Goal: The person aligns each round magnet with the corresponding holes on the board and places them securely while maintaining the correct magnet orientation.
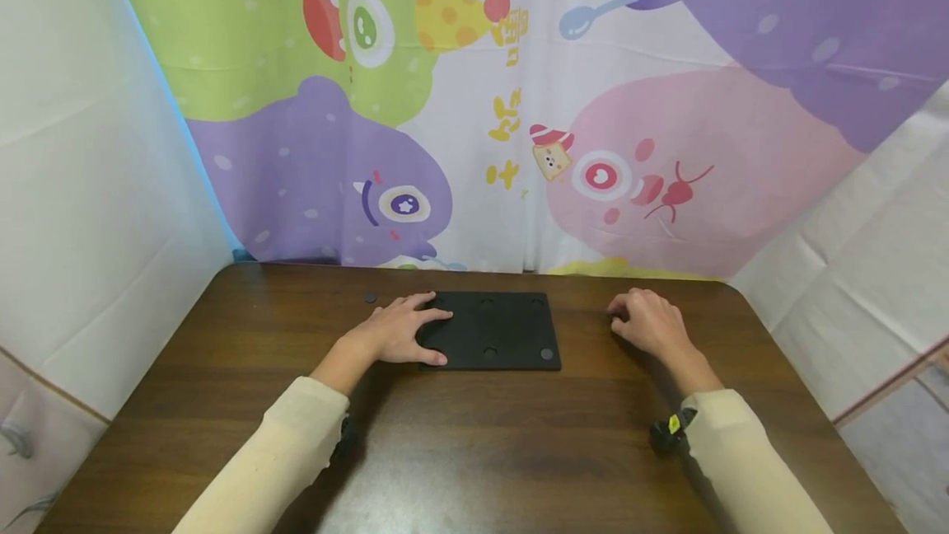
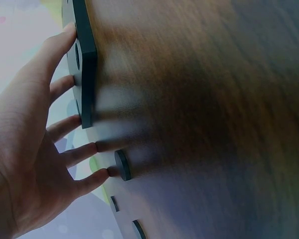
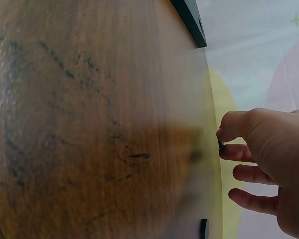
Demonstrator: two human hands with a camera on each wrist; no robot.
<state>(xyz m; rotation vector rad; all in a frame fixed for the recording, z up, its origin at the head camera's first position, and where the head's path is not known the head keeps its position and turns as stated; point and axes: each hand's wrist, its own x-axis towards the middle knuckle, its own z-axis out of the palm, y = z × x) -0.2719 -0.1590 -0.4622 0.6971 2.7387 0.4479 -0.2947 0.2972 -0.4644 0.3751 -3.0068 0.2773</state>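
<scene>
Resting your L hand (image 1: 400, 331), fingers spread, on blk board (image 1: 497, 330) at 9 o'clock, board twd 12 o'clock of surface (image 1: 482, 452); your R hand (image 1: 654, 325), board's 3 o'clock, pinches sm. dark disc (image 3: 221, 146).

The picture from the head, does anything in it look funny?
Yes: the cartoon cloth behind the table looks turned, with its printing sideways. The black board shows no damage I can see.
</scene>
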